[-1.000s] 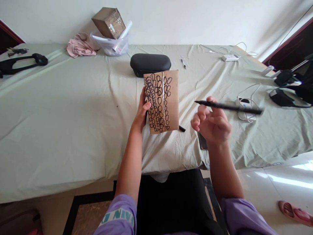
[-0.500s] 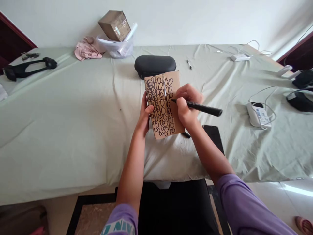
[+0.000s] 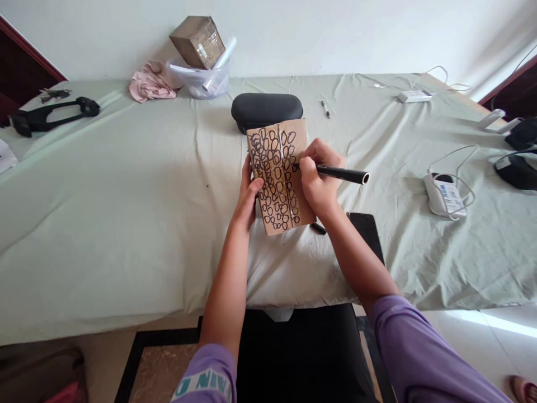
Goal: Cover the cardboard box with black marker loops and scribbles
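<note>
In the head view a small cardboard box is held up over the table, its top face covered with hand-drawn black loops and crossed by a strip of clear tape. My left hand is closed on the box's left side, thumb on the top face. My right hand pinches a black marker, whose tip meets the cardboard right of the tape. A black cap-like piece shows below the box's lower right corner. Behind the box sits a black zip case.
A dark phone lies beside my right forearm. Farther right are a white device with a cable and a power strip. A pen, a plastic basket with a carton, and a pink cloth lie at the back.
My right hand has shifted slightly up and left on the box. The marker's back end has swung up and toward the left. My left hand keeps its hold.
</note>
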Demonstrator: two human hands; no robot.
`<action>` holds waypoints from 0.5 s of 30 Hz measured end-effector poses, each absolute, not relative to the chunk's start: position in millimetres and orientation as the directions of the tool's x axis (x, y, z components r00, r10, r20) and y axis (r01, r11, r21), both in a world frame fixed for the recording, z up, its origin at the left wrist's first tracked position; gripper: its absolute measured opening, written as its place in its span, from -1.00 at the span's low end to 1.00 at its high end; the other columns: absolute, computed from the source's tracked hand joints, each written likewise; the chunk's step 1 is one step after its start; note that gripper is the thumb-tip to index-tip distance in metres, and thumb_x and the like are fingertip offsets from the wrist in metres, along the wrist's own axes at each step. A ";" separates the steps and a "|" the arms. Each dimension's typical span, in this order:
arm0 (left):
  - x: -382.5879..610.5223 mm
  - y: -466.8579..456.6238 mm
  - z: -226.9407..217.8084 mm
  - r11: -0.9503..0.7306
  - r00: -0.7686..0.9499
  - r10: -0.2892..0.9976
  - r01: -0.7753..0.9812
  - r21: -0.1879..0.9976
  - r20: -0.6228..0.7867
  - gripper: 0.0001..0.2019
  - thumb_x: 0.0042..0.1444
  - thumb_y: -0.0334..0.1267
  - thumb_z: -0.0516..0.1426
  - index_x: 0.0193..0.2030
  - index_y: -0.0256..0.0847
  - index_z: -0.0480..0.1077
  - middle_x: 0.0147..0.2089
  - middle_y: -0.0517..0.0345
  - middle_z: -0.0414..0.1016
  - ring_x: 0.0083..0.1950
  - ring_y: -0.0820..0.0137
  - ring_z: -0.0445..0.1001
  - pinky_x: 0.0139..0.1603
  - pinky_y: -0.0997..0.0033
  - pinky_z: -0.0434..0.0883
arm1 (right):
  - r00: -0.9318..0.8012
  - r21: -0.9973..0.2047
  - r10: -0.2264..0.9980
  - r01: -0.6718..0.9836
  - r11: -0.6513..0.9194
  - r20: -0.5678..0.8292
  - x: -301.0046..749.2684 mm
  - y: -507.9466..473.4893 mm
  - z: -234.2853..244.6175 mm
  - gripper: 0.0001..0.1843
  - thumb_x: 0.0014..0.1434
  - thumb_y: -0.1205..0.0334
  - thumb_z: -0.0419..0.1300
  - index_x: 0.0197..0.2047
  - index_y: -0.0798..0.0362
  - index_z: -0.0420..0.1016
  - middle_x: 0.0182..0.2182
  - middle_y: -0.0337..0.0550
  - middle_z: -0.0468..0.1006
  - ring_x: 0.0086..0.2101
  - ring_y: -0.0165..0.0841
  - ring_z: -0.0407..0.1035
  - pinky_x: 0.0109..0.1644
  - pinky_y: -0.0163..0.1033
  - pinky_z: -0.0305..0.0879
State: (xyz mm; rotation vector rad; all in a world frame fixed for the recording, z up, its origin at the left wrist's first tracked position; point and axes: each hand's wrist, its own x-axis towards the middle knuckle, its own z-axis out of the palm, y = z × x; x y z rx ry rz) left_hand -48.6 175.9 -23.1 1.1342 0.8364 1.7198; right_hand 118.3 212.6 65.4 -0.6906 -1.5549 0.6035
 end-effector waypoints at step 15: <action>-42.1 167.3 -5.5 -0.319 -0.175 0.947 -0.419 0.850 0.270 -0.10 0.12 0.29 0.30 0.56 0.24 0.14 0.65 0.19 0.18 0.66 -0.05 0.14 0.60 -0.18 0.25 | -0.372 -0.964 0.927 -0.257 -0.065 0.037 261.3 130.8 45.3 -0.13 0.23 -0.57 0.05 0.29 -0.10 0.57 0.14 0.16 0.62 -0.43 -0.29 0.36 -0.53 -0.19 0.14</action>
